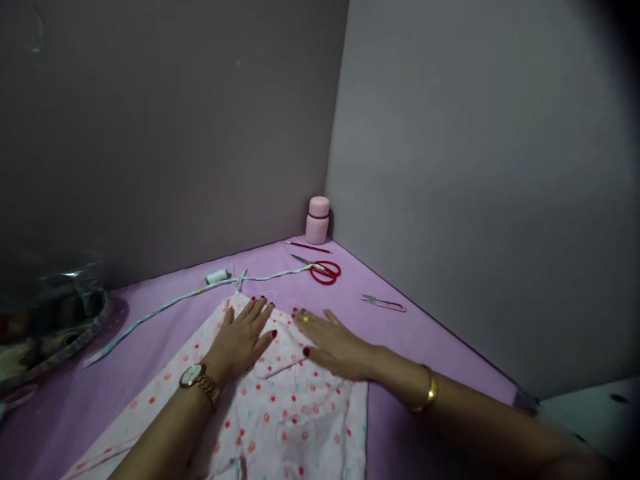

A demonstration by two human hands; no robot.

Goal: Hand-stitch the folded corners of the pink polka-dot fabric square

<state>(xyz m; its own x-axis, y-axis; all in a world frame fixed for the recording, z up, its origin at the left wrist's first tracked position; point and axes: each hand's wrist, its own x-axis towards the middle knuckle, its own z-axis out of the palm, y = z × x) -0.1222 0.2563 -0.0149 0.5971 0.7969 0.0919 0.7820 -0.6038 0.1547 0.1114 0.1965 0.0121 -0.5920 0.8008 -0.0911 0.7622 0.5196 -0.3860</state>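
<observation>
A white cloth with small red and teal dots (280,420) lies spread on the purple table cover (160,347). My left hand (243,337) lies flat on its upper part, fingers stretched out, a gold watch on the wrist. My right hand (333,343) rests flat beside it on the cloth's top edge, fingers extended, a gold bangle on the wrist. Both palms press on the cloth and hold nothing. The two hands are a few centimetres apart.
A light blue fabric strip (165,307) runs across the table behind the cloth. Behind it lie a white thread spool (217,276), red-handled scissors (323,270), a red pencil (309,247), pink thread snips (384,304) and a pink bottle (318,220) in the wall corner. A clear bag (55,307) sits at left.
</observation>
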